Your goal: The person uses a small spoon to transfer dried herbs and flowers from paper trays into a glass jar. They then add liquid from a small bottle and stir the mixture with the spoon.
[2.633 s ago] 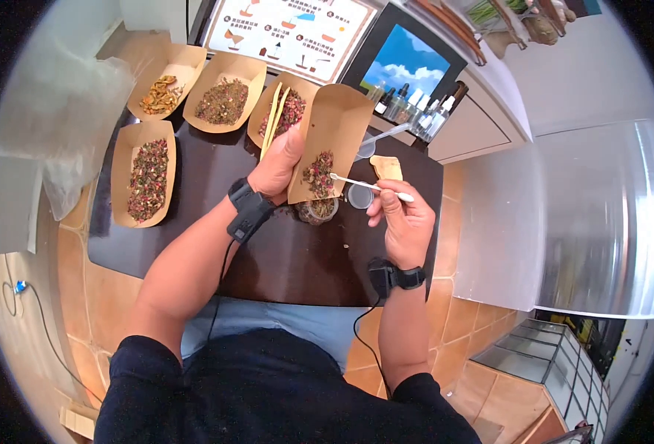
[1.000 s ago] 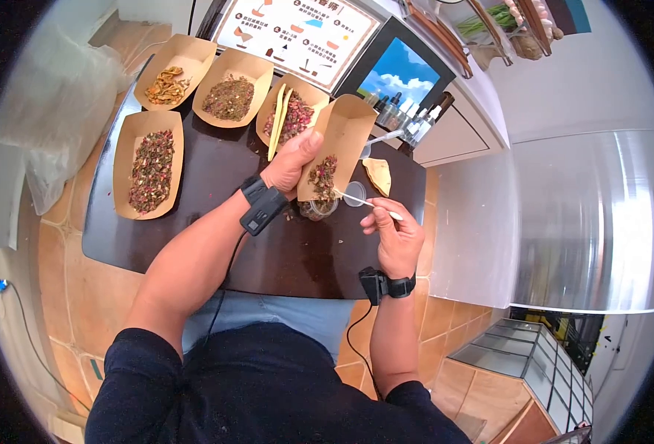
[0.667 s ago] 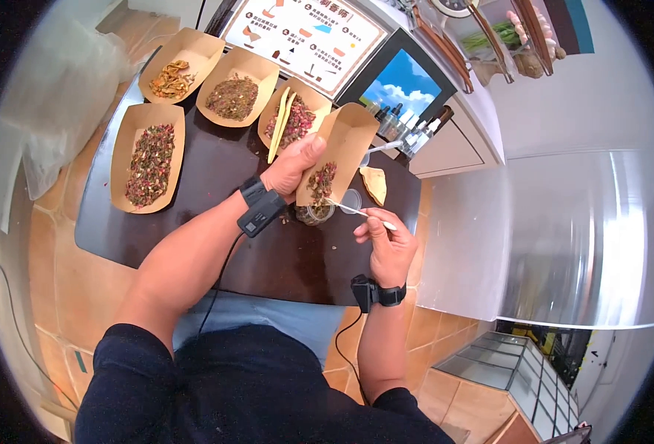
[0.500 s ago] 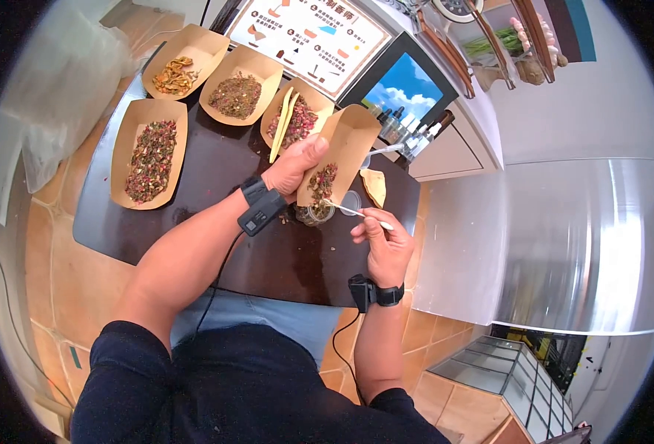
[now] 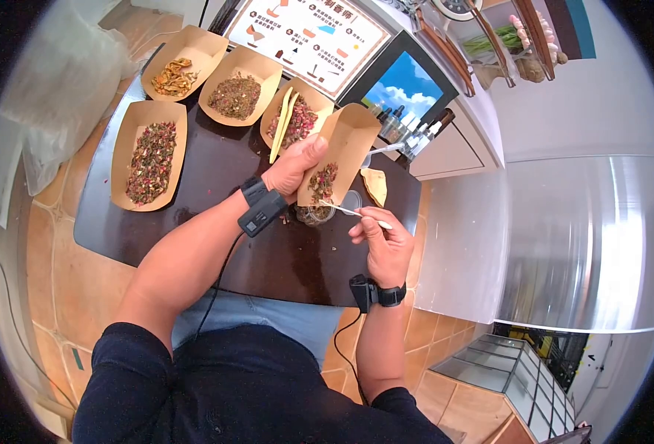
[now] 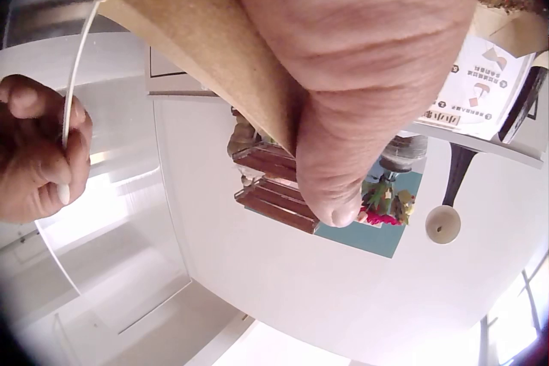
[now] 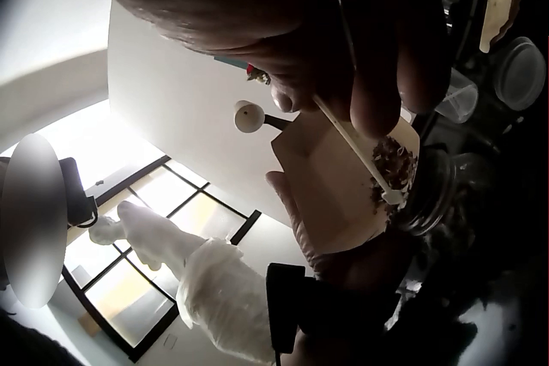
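My left hand (image 5: pixel 291 169) grips a brown paper tray (image 5: pixel 351 133) by its side, thumb along the wall. The tray is tilted, its lower end right at the rim of a clear jar (image 5: pixel 315 216) that holds dried plant bits. A pile of dried petals and leaves (image 5: pixel 324 181) lies in that lower end. My right hand (image 5: pixel 388 248) pinches a thin white stick with a small spoon-like tip (image 7: pixel 356 147). Its tip reaches into the petals near the tray's edge. In the left wrist view, the left thumb (image 6: pixel 330 177) covers part of the tray.
Several paper trays of dried plants, such as one with petals (image 5: pixel 122 152), stand left and behind. Yellow tongs (image 5: pixel 281 126) lie across one. A clear lid (image 5: pixel 351 201), a pale folded piece (image 5: pixel 374 186) and small bottles (image 5: pixel 408 133) are to the right.
The stick's tip has moved from within the petal pile down to the tray's lower edge by the jar. The pile looks smaller. My head view has shifted slightly.
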`<state>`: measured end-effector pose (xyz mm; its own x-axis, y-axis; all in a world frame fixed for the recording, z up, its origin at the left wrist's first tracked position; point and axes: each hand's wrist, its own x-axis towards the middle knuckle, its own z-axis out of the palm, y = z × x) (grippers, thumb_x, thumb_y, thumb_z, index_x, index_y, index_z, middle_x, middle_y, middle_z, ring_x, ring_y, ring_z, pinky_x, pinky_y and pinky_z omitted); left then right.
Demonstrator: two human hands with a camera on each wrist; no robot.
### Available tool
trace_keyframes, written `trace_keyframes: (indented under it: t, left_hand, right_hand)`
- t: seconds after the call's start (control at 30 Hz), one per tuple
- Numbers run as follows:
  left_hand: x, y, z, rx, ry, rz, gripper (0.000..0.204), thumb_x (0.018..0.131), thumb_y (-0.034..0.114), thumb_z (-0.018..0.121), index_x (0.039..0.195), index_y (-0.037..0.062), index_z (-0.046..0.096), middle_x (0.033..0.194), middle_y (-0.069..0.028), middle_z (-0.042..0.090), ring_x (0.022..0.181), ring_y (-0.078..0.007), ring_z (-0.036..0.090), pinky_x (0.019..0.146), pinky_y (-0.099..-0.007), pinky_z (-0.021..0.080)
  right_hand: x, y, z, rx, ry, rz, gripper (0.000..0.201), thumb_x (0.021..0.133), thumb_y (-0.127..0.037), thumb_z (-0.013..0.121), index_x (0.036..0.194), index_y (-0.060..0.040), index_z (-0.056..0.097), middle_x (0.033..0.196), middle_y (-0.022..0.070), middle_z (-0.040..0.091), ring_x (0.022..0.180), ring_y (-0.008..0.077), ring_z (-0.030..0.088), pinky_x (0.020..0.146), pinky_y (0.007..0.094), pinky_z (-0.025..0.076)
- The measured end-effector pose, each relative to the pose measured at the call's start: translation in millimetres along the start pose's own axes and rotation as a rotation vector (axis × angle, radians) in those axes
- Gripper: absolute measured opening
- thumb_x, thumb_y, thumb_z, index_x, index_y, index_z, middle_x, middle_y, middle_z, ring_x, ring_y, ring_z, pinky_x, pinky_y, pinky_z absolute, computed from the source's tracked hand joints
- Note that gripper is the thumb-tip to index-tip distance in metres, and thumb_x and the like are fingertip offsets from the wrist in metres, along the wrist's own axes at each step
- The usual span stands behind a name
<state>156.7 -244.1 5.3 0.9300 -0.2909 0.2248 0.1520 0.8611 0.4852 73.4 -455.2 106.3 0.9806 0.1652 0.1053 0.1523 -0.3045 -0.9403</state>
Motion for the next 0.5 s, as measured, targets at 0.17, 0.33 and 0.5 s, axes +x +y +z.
trace_keyframes:
  t: [0.17,0.33,0.5]
  left_hand:
    - [1,-3,-5,0.015,-0.004,-0.008,0.082,0.104,0.063,0.064,0.159,0.0051,0.043,0.136,-0.0101,0.068,0.117,-0.0177,0.072,0.096,-0.0369,0.063]
    - [1,-1,-7,0.006,-0.034,-0.020,0.083,0.103,0.064,0.063,0.160,0.0068,0.044,0.141,-0.0111,0.067,0.123,-0.0194,0.071,0.101,-0.0378,0.062]
    - [1,5,-2,-0.009,0.092,-0.040,0.087,0.104,0.071,0.054,0.162,0.0067,0.044,0.147,-0.0136,0.065,0.127,-0.0244,0.070,0.106,-0.0438,0.060]
  right_hand:
    - [-2,-8,11,0.015,-0.036,-0.015,0.017,0.105,-0.008,0.074,0.116,0.0032,0.079,0.109,0.0116,0.076,0.082,0.0140,0.074,0.068,0.0253,0.059]
    - [-2,-4,5,-0.046,0.021,-0.014,0.018,0.106,-0.009,0.073,0.116,0.0042,0.078,0.107,0.0115,0.076,0.082,0.0140,0.074,0.068,0.0255,0.059]
    - [-5,-6,-5,0.051,0.166,-0.001,0.023,0.109,-0.014,0.069,0.120,0.0061,0.072,0.104,0.0147,0.076,0.082,0.0169,0.074,0.069,0.0288,0.062]
